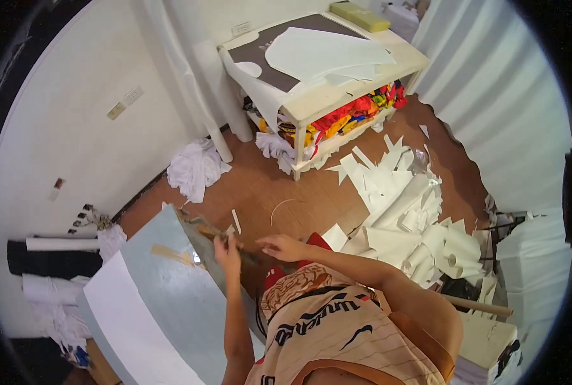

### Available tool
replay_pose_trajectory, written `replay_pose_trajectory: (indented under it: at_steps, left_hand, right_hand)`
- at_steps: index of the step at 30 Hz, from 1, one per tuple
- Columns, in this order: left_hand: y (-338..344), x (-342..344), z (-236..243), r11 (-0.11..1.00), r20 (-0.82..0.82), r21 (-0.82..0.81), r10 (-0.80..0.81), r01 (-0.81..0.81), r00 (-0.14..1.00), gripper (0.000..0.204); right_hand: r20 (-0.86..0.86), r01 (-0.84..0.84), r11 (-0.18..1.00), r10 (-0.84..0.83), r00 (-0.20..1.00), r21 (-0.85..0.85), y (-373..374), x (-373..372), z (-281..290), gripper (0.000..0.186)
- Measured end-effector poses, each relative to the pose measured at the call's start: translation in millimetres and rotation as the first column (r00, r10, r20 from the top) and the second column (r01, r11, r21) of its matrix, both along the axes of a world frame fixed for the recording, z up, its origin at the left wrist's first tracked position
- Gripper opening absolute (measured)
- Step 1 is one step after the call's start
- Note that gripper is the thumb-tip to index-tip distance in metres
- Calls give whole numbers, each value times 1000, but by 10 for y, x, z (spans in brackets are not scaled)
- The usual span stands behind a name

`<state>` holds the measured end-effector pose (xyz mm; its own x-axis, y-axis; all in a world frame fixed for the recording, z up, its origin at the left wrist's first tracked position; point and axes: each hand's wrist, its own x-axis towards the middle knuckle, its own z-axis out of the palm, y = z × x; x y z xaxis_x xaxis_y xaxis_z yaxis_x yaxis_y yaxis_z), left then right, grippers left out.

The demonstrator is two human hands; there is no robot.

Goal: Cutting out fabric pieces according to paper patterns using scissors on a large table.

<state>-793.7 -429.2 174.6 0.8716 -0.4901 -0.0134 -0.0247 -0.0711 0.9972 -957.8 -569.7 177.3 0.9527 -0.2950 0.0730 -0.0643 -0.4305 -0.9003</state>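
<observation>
My left hand (227, 250) is at the edge of a grey-blue table (170, 282), its fingers curled. Whatever those fingers grip, if anything, is blurred and too small to make out; a greyish-brown smear shows just beside them. To its right my right hand (281, 248) hovers over my lap side with fingers stretched out and nothing in them. A long white sheet of paper (138, 314) lies along the table's left part. Near the far end of the tabletop is a tan strip (172, 255) beside a bright reflection.
A white table (318, 106) at the back carries cut white pieces (318, 54); colourful cloth (353, 115) fills its shelf. Paper scraps (395, 199) heap on the floor at right. White cloth (197, 170) lies by the wall, near upright rolls (199, 102). A white curtain (491, 83) hangs right.
</observation>
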Motion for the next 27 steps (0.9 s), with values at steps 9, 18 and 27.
replay_pose_trajectory:
  at_steps: [9, 18, 27]
  left_hand:
    - [-3037, 7, 446, 934, -380, -339, -243, 110, 892, 22]
    - [-5791, 524, 260, 951, -275, -72, -309, 301, 910, 34]
    - [-7857, 1459, 164, 988, -623, -31, -140, 154, 769, 23]
  right_hand:
    - [129, 408, 800, -506, 853, 439, -1872, 117, 234, 26]
    - [-388, 608, 729, -487, 783, 314, -4217, -512, 680, 23]
    - [-348, 771, 479, -699, 624, 420, -6145, -947, 900, 11]
